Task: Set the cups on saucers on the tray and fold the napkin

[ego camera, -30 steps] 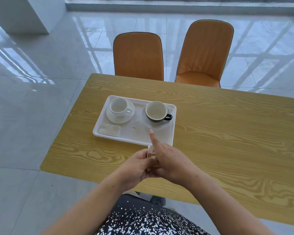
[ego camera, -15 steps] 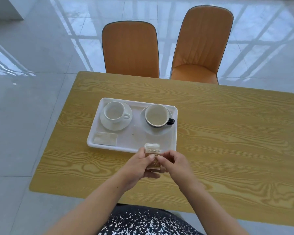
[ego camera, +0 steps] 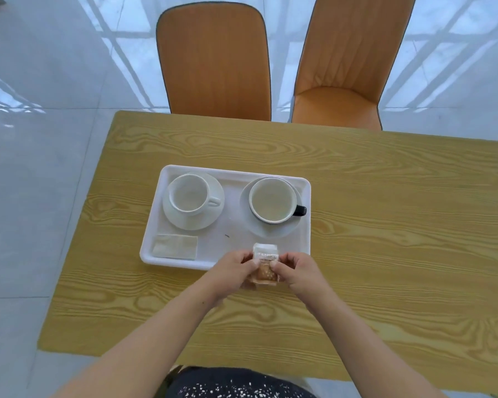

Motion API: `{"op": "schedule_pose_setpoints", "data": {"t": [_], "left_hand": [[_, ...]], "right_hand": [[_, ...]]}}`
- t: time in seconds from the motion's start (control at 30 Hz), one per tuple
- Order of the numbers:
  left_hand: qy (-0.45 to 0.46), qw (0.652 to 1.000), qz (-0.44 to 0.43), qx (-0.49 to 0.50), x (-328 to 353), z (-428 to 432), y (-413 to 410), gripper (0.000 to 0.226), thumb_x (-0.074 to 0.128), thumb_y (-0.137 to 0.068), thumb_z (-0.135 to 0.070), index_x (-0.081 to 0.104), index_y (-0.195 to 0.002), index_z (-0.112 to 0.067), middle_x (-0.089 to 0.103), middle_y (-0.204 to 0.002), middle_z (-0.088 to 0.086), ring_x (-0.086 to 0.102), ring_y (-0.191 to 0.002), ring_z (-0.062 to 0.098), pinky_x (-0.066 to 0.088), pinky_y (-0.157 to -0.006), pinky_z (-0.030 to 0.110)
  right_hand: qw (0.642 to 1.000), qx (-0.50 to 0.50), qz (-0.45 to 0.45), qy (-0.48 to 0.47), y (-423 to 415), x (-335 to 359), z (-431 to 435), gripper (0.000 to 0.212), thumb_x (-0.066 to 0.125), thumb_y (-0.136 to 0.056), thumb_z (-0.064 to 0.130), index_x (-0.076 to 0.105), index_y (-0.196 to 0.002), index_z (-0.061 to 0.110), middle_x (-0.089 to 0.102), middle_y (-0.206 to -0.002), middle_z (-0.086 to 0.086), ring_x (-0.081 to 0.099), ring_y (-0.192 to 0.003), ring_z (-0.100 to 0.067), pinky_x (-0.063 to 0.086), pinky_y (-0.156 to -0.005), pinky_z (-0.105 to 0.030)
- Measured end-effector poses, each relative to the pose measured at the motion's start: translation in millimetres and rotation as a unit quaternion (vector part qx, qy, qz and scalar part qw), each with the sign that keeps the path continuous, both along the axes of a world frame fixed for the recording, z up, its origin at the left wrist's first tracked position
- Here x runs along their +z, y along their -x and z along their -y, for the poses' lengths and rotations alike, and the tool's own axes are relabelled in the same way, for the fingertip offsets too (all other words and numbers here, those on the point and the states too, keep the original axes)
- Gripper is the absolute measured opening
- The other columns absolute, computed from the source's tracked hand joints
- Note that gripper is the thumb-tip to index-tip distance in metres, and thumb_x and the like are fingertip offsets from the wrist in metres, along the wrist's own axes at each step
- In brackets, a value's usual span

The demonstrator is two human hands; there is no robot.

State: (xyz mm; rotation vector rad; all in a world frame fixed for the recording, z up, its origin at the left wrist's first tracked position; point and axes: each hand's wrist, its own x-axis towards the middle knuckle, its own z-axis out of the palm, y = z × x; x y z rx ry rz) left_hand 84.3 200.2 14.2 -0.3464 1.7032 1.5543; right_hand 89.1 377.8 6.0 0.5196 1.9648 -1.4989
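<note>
Both hands, left (ego camera: 233, 270) and right (ego camera: 295, 272), now pinching wrapped snack packet (ego camera: 265, 264) by its sides at tray's (ego camera: 306, 225) six o'clock edge; right index finger no longer raised. Cups, saucers, napkin (ego camera: 175, 246) already set.

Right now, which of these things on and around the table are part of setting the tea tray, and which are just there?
Part of the job:
white tray
white cup on its saucer
black-handled cup on its saucer
folded napkin in the tray's near left corner

Just there, or not named in the task:
wrapped snack held by left hand and right hand
two orange chairs
table
</note>
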Motion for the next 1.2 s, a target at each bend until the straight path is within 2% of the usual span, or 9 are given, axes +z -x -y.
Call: {"op": "schedule_pose_setpoints", "data": {"t": [0.07, 0.17, 0.33, 0.5, 0.67, 0.9, 0.97, 1.07, 1.2], "left_hand": [[0.06, 0.997, -0.037, -0.013, -12, 2, 10, 0.02, 0.056, -0.1, -0.008, 0.07, -0.112, -0.014, 0.073, -0.097, 0.003, 0.067, -0.08, 0.01, 0.057, -0.066, 0.025], [0.154, 0.984, -0.074, -0.046, -24, -1, 23, 0.013, 0.064, -0.095, -0.01, 0.069, -0.097, -0.022, 0.07, -0.082, -0.006, 0.063, -0.066, 0.004, 0.052, -0.062, 0.022], [0.262, 0.955, -0.12, -0.071, -36, -15, 29, 0.006, 0.069, -0.09, -0.013, 0.071, -0.096, -0.012, 0.074, -0.092, 0.003, 0.067, -0.088, 0.02, 0.051, -0.078, 0.03], [0.28, 0.95, -0.125, -0.062, -40, -20, 31, 0.01, 0.068, -0.09, -0.013, 0.067, -0.1, -0.011, 0.07, -0.095, 0.003, 0.064, -0.09, 0.023, 0.053, -0.082, 0.037], [0.297, 0.943, -0.133, -0.067, -42, -24, 32, 0.017, 0.066, -0.091, -0.012, 0.056, -0.106, -0.009, 0.065, -0.098, 0.006, 0.062, -0.094, 0.027, 0.05, -0.081, 0.039], [0.336, 0.923, -0.157, -0.1, -36, -28, 27, 0.023, 0.064, -0.093, -0.023, 0.057, -0.109, -0.01, 0.068, -0.105, 0.008, 0.063, -0.101, 0.029, 0.053, -0.088, 0.044], [0.331, 0.926, -0.156, -0.09, -31, -27, 23, 0.027, 0.065, -0.093, -0.028, 0.058, -0.112, -0.011, 0.068, -0.107, 0.007, 0.064, -0.102, 0.028, 0.053, -0.088, 0.04], [0.313, 0.933, -0.15, -0.094, -19, -13, 13, 0.048, 0.067, -0.093, -0.034, 0.054, -0.132, -0.01, 0.066, -0.117, 0.008, 0.062, -0.108, 0.025, 0.046, -0.088, 0.031], [0.302, 0.927, -0.203, -0.092, 12, 23, 5, 0.052, 0.066, -0.094, -0.032, 0.051, -0.14, -0.014, 0.061, -0.117, 0.001, 0.058, -0.094, 0.015, 0.047, -0.087, 0.028]], "right_hand": [[1.0, 0.011, -0.003, -0.027, 7, -7, 2, 0.011, 0.066, -0.093, 0.01, 0.072, -0.093, 0.0, 0.071, -0.08, -0.011, 0.061, -0.071, -0.015, 0.051, -0.074, -0.034], [0.995, 0.042, -0.019, -0.093, 15, -16, 4, 0.011, 0.067, -0.093, 0.016, 0.069, -0.086, 0.008, 0.068, -0.075, -0.004, 0.059, -0.069, -0.016, 0.049, -0.071, -0.035], [0.973, 0.098, -0.037, -0.208, 24, -25, 7, 0.012, 0.065, -0.092, 0.021, 0.065, -0.082, 0.014, 0.07, -0.073, -0.001, 0.066, -0.073, -0.022, 0.05, -0.066, -0.035], [0.957, 0.117, -0.06, -0.26, 26, -29, 10, 0.015, 0.061, -0.093, 0.021, 0.057, -0.08, 0.016, 0.066, -0.072, 0.0, 0.063, -0.071, -0.023, 0.048, -0.062, -0.036], [0.936, 0.16, -0.081, -0.303, 32, -30, 11, 0.011, 0.058, -0.093, 0.021, 0.055, -0.088, 0.012, 0.063, -0.085, -0.004, 0.061, -0.081, -0.028, 0.046, -0.065, -0.036], [0.949, 0.124, -0.075, -0.28, 28, -23, 6, 0.013, 0.062, -0.088, 0.025, 0.053, -0.092, 0.017, 0.065, -0.084, -0.001, 0.063, -0.081, -0.027, 0.047, -0.064, -0.035], [0.96, 0.109, -0.065, -0.251, 27, -14, 3, 0.017, 0.062, -0.088, 0.028, 0.053, -0.097, 0.017, 0.067, -0.089, -0.004, 0.066, -0.08, -0.027, 0.054, -0.068, -0.038], [0.968, 0.105, -0.058, -0.222, 23, 4, -6, 0.023, 0.061, -0.087, 0.034, 0.053, -0.103, 0.019, 0.065, -0.095, -0.003, 0.067, -0.084, -0.026, 0.058, -0.075, -0.042], [0.937, 0.182, -0.104, -0.279, 22, 32, -10, 0.025, 0.059, -0.089, 0.035, 0.056, -0.106, 0.017, 0.062, -0.095, 0.002, 0.061, -0.091, -0.024, 0.05, -0.074, -0.037]]}}
